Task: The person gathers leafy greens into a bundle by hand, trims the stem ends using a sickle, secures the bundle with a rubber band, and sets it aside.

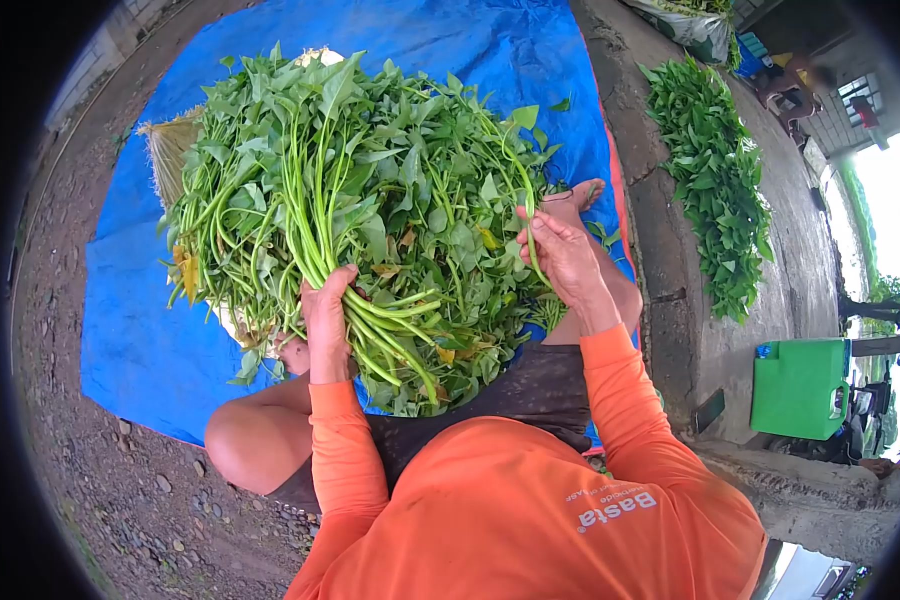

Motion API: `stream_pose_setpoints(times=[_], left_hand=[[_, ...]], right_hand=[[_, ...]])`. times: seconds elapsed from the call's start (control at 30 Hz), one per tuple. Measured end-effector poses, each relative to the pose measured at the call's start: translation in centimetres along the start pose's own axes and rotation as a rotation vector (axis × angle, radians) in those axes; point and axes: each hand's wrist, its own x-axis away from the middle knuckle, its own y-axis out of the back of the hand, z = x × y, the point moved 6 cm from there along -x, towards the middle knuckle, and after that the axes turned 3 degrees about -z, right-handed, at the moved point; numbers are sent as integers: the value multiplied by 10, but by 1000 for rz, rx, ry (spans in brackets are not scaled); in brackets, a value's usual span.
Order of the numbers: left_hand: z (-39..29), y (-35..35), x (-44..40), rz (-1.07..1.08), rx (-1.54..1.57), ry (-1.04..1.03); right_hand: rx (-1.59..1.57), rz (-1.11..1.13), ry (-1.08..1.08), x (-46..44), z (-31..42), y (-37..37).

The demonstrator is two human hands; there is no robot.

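Observation:
My left hand (327,312) is wrapped round a bunch of long green leafy stems (315,215); their leaves point away from me and the cut ends stick out to the right of my fist. In my right hand (562,258) a single leafy stem (526,178) is pinched between thumb and fingers, its lower end hanging below them. Beneath and beyond both hands spreads a large heap of the same leafy greens (410,150), with a few yellowed leaves (187,270) among them. My bent legs flank the near side of the heap.
A blue tarp (140,335) lies under the heap, with gravelly ground (160,500) to the left. On the concrete at right rests another pile of greens (710,185). A green container (798,390) stands nearer me. Another person (795,88) is far off at upper right.

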Motion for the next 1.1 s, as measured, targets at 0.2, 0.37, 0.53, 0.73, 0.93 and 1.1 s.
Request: stream_pose_setpoints(times=[0.2,0.37,0.53,0.73,0.93,1.1], left_hand=[[-1,-4,4,-1,3,-10],[18,-7,-7,-15,-37,-76],[23,-19,2,-2,17,-73],[93,-20,-9,236,348,327],[115,-21,-8,180,271,355],[112,-20,-14,-30,227,243]], right_hand=[[408,-188,220,-14,10,-17],[1264,-503,829,-7,53,-61],[1417,-396,840,-6,42,-121],[1232,370,484,6,-91,-152],[1274,375,378,4,-143,-128],[952,134,424,19,-151,-132]])
